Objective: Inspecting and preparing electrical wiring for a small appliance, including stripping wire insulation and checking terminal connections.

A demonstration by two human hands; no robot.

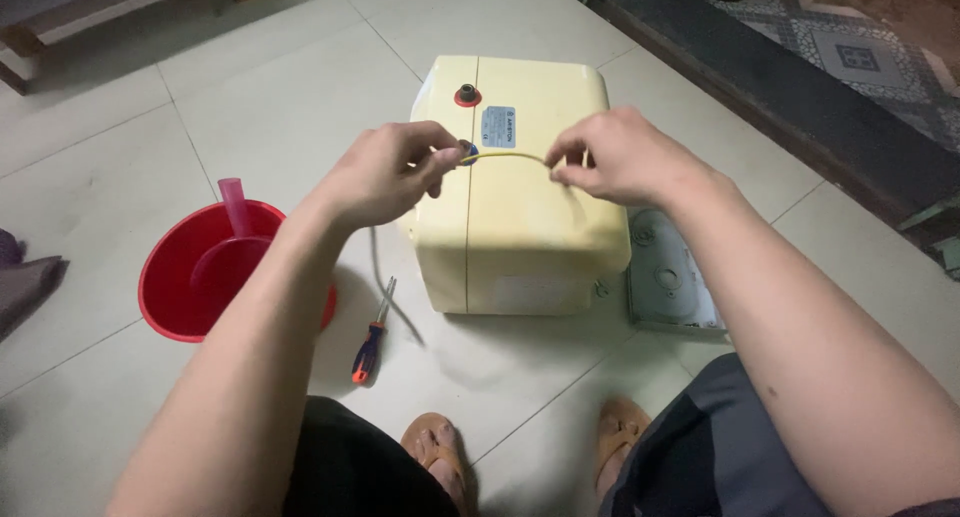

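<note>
Nearest: sandalled feet (440, 452), dark shorts, cut off at frame bottom. Screwdriver (370, 339) on tiled floor (110, 147), red basin (205, 272) left. Grey cover plate (672, 274) right, partly hidden by forearm. Cream water heater (520, 192) centre. Left hand (385, 172), right hand (610, 157) each pinch end of thin yellow strip (510, 157) stretched across heater top; strip ends hidden under fingers.
</note>
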